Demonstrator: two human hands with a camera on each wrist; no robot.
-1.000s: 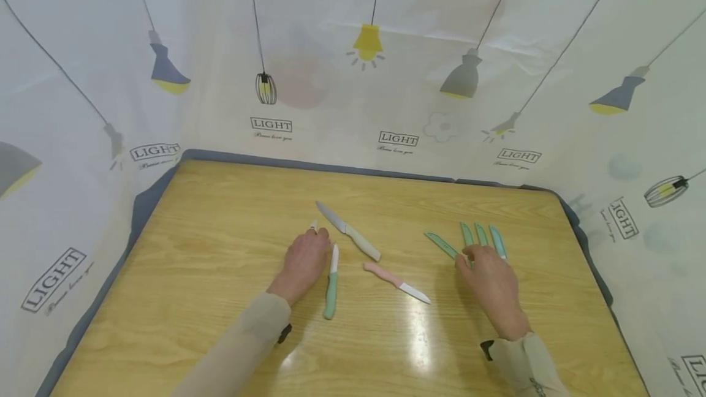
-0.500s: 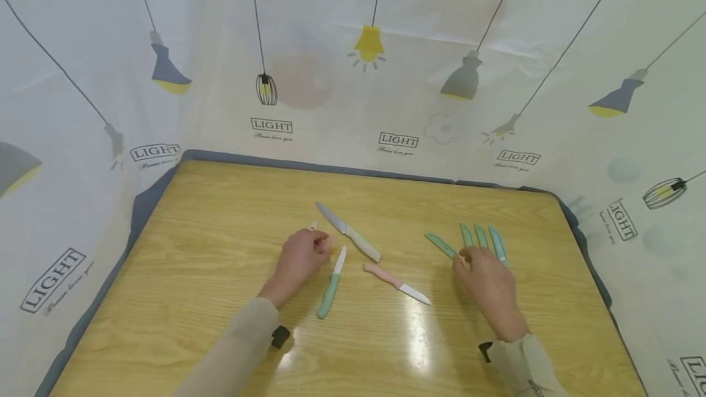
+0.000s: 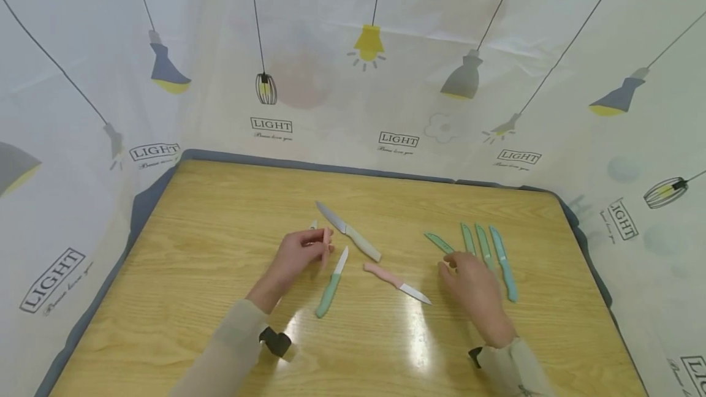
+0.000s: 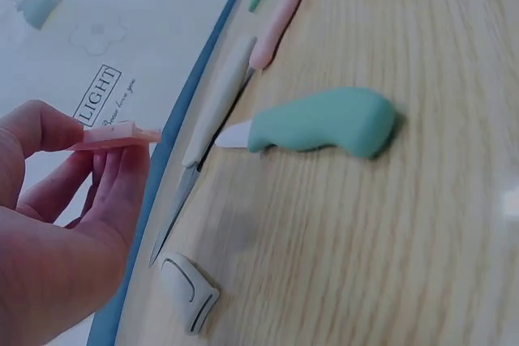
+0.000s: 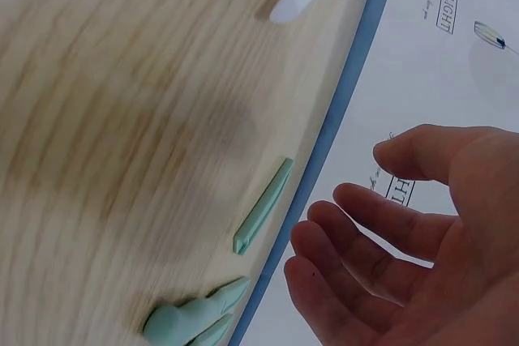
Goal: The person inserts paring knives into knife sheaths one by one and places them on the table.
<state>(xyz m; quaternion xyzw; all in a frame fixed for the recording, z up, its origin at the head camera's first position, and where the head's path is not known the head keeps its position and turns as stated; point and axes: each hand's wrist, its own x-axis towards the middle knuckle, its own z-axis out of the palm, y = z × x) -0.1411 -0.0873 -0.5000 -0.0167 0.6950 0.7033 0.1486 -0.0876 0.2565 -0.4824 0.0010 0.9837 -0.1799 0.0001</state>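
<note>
My left hand (image 3: 296,256) pinches a small pink blade cover (image 4: 117,134) between thumb and fingers, raised over the table. Just right of that hand lies a green-handled paring knife (image 3: 329,293) with a bare white blade. Beyond it rests a larger cream-handled knife (image 3: 361,242), and a white blade cover (image 4: 190,289) lies near its tip. A pink-handled knife (image 3: 383,273) with a white blade lies between my hands. My right hand (image 3: 475,283), fingers loosely bent and holding nothing, hovers over the right side, close to a loose green blade cover (image 5: 263,207).
A blue covered knife (image 3: 504,265) lies right of my right hand. Beside it are green covered knives (image 3: 483,244), partly hidden by that hand. The wooden table (image 3: 231,213) meets a lamp-printed cloth backdrop (image 3: 342,109) at its far edge.
My left hand has picked up the pink cover and turned it upright; the green knife near it has shifted and tilted. My right hand has moved left, uncovering the blue knife's handle.
</note>
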